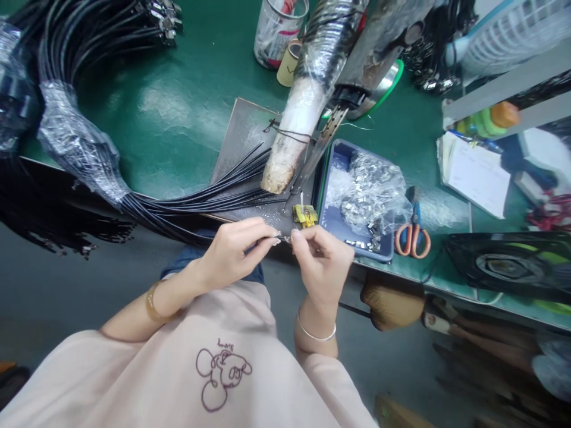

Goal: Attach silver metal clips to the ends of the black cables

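Observation:
My left hand [236, 246] is closed in a pinch on the end of a thin black cable. The fingers of my right hand [323, 261] are closed on a tiny metallic piece at that cable's tip; its exact shape is too small to tell. Both hands meet just in front of the table's edge. Left of them, a bundle of black cables [191, 205] fans out over a grey board [229, 156]. Just beyond my fingertips stands a small yellow fixture [305, 214]. Right of it, a blue tray [329, 229] holds a plastic bag of small metal parts [370, 187].
A plastic-wrapped tube [297, 131] and a metal arm [328, 131] reach down above the board. Orange-handled scissors [414, 229], a notepad [475, 172] and a black fan-like unit [508, 264] lie rightward. Wrapped cables [80, 137] hang over the left edge. A clear tub [279, 35] stands behind.

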A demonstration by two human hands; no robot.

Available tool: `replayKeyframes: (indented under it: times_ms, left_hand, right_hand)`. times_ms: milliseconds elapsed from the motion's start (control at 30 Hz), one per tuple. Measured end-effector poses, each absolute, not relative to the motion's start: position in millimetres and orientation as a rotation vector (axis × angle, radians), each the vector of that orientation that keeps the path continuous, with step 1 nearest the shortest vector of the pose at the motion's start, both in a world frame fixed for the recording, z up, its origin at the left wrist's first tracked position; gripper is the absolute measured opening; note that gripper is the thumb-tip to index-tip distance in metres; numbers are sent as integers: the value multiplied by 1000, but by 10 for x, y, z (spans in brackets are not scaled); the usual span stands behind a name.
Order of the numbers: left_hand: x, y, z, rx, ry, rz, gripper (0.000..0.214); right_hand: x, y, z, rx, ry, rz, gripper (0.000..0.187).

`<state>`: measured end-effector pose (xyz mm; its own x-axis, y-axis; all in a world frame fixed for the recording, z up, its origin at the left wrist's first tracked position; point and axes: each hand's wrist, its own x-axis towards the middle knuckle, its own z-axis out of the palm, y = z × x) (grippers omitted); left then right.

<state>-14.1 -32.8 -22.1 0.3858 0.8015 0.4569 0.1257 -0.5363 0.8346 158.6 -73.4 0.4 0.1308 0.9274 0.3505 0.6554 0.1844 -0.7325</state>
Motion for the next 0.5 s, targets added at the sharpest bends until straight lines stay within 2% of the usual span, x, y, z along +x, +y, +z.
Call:
replayKeyframes:
  times_ms: [100,267,500]
  left_hand:
    - [-112,-306,-230,1563,874,1085,13]
    - [-95,-203,-182,1191,867,973,12]
    - [-46,-147,-135,1168,851,1002,11]
  right_hand:
    - [1574,-790,-31,-1435,-1429,212,9]
    - [1557,-817,-103,-1323,-1263,235,10]
    - [1508,-695,-231,-1253,-1661,-98,18]
